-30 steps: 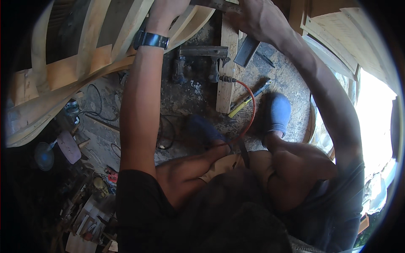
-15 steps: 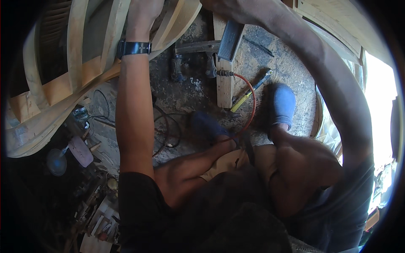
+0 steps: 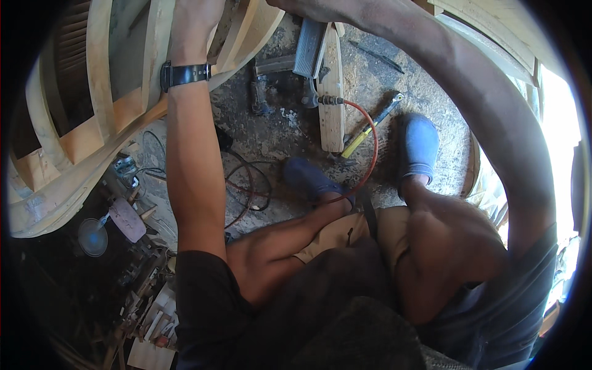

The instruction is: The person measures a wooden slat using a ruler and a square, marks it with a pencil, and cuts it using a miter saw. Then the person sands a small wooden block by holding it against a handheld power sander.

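My left hand, with a black watch on its wrist, reaches over the curved wooden ribs of a frame at the upper left. Its fingers are cut off by the upper edge. Only part of my right hand shows at the top, its fingers out of view. Just below it hangs a long grey air tool, joined by a metal coupler to a red hose. Whether my right hand grips this tool is hidden.
A pale wooden plank lies on the dusty floor between my feet in blue clogs. Beside it is a yellow-handled hand tool. Another dark tool and looped cables lie left. Scrap wood and clutter fill the lower left.
The grey air tool has shifted left relative to the plank, along with my right hand. My left hand has moved slightly left and up; the whole view has shifted a little.
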The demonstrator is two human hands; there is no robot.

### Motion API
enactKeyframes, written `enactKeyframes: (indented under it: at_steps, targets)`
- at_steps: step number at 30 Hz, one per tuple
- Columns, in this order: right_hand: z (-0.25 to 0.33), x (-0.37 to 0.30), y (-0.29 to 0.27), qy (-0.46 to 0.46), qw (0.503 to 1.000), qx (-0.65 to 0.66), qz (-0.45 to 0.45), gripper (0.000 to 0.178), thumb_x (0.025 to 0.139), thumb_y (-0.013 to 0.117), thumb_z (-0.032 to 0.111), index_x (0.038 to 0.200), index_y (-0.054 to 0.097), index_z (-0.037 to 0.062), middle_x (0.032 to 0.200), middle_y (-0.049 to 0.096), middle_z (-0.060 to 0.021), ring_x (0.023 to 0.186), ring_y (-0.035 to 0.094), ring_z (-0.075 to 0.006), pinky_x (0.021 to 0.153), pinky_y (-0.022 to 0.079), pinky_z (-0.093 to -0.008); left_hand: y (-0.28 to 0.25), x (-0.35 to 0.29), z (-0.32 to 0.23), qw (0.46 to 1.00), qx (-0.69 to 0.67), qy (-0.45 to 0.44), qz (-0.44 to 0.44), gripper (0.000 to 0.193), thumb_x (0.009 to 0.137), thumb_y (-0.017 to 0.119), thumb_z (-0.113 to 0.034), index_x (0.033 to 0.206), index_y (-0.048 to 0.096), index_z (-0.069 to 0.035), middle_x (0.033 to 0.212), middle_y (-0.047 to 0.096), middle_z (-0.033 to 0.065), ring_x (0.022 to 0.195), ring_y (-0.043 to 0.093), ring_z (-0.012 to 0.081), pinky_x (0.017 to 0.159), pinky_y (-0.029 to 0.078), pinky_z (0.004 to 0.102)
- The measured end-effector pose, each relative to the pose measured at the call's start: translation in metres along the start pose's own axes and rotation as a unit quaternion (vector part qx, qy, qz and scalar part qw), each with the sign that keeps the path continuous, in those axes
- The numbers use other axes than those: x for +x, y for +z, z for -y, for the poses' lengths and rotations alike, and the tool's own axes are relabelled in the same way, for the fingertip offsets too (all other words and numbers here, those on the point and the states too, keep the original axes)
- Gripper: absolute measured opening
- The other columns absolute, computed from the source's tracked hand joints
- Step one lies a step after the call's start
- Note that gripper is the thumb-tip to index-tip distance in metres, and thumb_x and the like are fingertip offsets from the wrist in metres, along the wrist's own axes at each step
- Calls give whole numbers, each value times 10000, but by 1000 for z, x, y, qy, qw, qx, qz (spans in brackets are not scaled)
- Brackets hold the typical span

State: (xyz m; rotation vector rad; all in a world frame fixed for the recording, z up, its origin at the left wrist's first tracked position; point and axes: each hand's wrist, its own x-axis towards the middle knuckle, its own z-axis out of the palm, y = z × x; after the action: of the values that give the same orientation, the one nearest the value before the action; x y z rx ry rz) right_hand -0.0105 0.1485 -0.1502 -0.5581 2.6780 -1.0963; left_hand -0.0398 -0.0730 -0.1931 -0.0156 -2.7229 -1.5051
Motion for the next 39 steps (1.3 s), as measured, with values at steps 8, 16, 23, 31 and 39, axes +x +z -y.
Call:
enactKeyframes:
  at_steps: [8,16,23,31,39]
  targets:
    - [-9,2,2,-33,999,32,-3,192,861,642,104,932,691,-67,935,720,-301,955,716,-440,802,574,-487,1,0,-8,997,53,-50,17,455,1023,630,-350,1279,699,21,1211,698,99,1102,634,173,904,496,295]
    - [-17,13,20,-47,997,32,-52,323,847,651,114,1061,567,-114,893,700,-319,921,705,-463,792,565,-505,6,-2,-15,998,-8,-30,53,472,1044,586,-329,1324,658,45,1302,675,116,1182,632,196,983,500,314]
    - [-19,17,28,-74,995,19,-60,323,837,646,107,1054,544,-109,831,688,-308,853,697,-475,751,557,-516,2,2,-6,993,-100,-20,57,416,1028,622,-234,1317,637,65,1268,676,125,1154,649,202,962,518,308]
    - [-30,16,31,-103,990,52,-80,309,813,667,98,1021,547,-97,793,676,-303,812,692,-478,700,547,-504,14,-7,-19,996,-81,-7,27,362,1014,652,-212,1256,683,56,1167,710,97,1076,667,174,930,529,306]
    - [-30,13,14,-65,994,83,26,425,775,748,131,1077,537,-79,806,673,-286,821,703,-432,694,541,-487,-4,5,19,999,4,24,47,424,1044,601,-278,1255,684,80,1219,715,100,1155,646,173,993,498,304]
